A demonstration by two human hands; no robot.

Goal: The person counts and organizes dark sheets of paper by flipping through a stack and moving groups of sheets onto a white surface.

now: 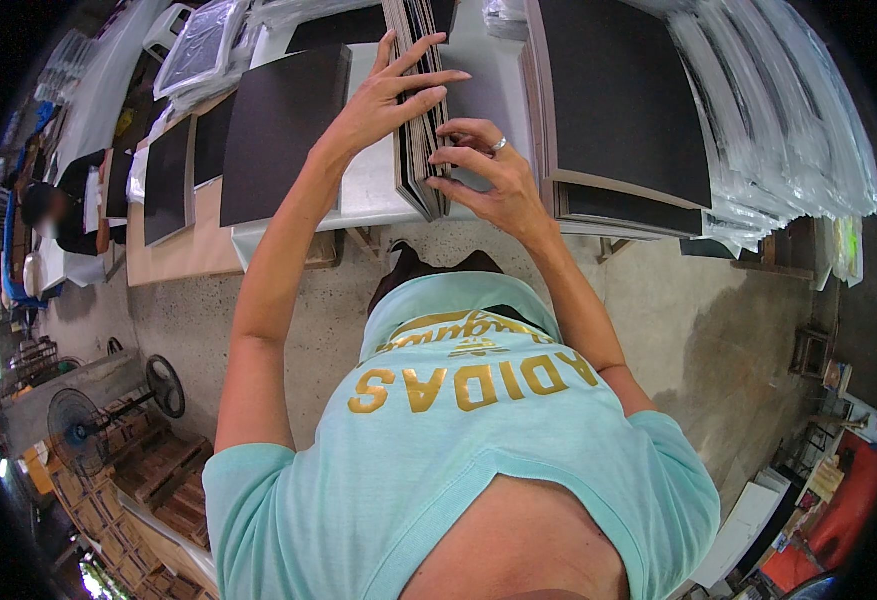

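A bundle of thin boards (pixel 417 165), dark-faced with brown and grey edges, stands on edge on the white table in front of me. My left hand (pixel 389 100) lies across its upper edges, fingers spread and stretched to the right. Nearer to me, the curled fingers and thumb of my right hand (pixel 494 170), which wears a ring, grip the bundle's edges at its right side. Some boards fan slightly apart there. How many boards sit between the right fingers is hidden.
Black board stacks flank the bundle, one on the left (pixel 284 135) and a taller one on the right (pixel 624 95). Plastic-wrapped packs (pixel 784 110) fill the far right. A person (pixel 79 205) is at the left. Behind me on the left stands a fan (pixel 81 430).
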